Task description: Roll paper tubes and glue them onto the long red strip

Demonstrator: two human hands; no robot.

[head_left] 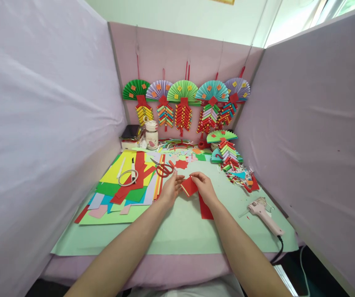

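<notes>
Both hands meet over the pale green mat (177, 231) at the middle of the table. My left hand (170, 189) pinches the left edge of a small folded red paper piece (190, 186). My right hand (204, 187) grips the same piece from the right, fingers curled over its top. A longer red paper strip (205, 211) lies on the mat under my right wrist. Red-handled scissors (162, 168) rest just beyond my left hand.
Sheets of coloured paper (124, 181) with a roll of tape (128, 177) cover the left side. A pink glue gun (263, 213) lies at right. Finished paper fan ornaments (182, 103) hang on the back panel; more ornaments (227, 152) are piled at the back right. A jar (151, 134) stands behind.
</notes>
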